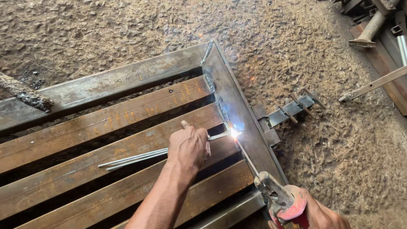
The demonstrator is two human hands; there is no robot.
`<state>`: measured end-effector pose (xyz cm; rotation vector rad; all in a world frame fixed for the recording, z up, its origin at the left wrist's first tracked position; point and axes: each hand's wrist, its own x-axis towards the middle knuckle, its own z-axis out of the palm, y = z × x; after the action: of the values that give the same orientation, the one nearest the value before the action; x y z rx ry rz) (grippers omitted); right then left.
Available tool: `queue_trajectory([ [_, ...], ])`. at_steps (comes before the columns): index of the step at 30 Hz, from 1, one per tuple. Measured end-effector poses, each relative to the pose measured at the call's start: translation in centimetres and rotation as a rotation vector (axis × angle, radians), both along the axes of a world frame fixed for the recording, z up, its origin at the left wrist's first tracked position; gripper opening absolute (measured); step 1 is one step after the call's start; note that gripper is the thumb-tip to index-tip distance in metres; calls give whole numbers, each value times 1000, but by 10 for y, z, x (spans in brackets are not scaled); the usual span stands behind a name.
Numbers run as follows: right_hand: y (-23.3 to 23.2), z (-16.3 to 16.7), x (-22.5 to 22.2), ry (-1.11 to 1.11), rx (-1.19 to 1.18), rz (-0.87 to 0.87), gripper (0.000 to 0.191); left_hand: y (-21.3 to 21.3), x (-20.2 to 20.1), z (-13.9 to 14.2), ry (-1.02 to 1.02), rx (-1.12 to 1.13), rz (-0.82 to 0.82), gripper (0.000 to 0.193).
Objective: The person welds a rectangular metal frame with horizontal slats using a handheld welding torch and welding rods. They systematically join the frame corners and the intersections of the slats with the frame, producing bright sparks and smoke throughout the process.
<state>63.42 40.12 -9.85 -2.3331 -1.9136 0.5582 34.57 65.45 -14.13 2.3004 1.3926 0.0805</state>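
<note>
Rusty steel frame (106, 123) of rectangular tubes fills left and centre of frame, lying on rough ground. Left hand (189, 146), centre, fist closed on a bundle of thin welding rods (135, 157), tips pointing at the arc glow (233, 133) on the frame's end bar. Lower right: right hand (323, 216) grips red electrode holder (283, 202), its rod angled up-left to the glow. Scrap metal (377, 25) upper right.
</note>
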Motion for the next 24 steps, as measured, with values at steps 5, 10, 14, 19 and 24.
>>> queue_trajectory([
  [5, 6, 18, -18, -81, -181, -148, 71, 1, -6, -4, -119, 52, -26, 12],
  [10, 9, 23, -19, -52, -74, -154, 66, 8, -8, -12, -119, 99, -50, 17],
  [14, 6, 17, -22, -133, -117, -122, 80, 8, -11, -17, -122, 161, -94, 11],
  [19, 7, 16, -25, 69, 168, 6, 62, 8, -10, -7, -164, -30, -62, 23],
  [24, 21, 23, -25, 46, 75, -11, 71, 11, -3, 6, 93, -108, -69, 87],
])
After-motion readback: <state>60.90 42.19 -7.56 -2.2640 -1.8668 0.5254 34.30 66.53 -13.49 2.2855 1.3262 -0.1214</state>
